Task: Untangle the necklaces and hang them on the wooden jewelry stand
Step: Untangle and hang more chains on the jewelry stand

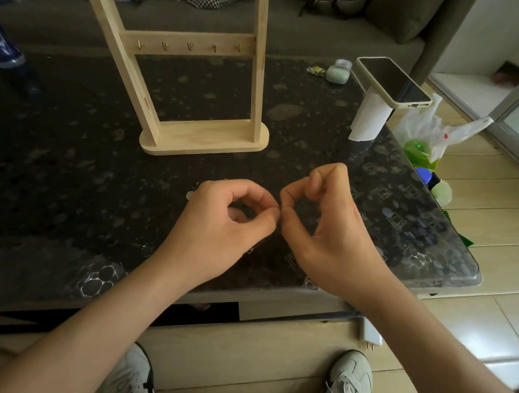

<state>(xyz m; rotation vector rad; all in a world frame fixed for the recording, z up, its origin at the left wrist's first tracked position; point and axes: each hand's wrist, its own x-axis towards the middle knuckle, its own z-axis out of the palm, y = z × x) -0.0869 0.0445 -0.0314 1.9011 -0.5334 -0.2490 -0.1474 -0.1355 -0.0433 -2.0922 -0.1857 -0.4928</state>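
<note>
The wooden jewelry stand [195, 135] stands upright on the dark table, its crossbar carrying several small brass hooks [189, 46] with nothing on them. In front of it my left hand [222, 224] and my right hand [325, 228] meet, thumb and forefinger of each pinching a thin necklace chain where the fingertips come together. The chain is barely visible against the dark top. Bits of it show below my left hand [250, 250], near the table's front edge [308, 282], and a pale piece behind my left hand [190, 194].
A phone [393, 82] lies on a paper roll [370, 118] at the right. Behind it are a green case [337, 74] and a candy wrapper [315, 69]. A plastic bag [431, 126] with bottles hangs off the table's right edge. A sofa runs behind the table.
</note>
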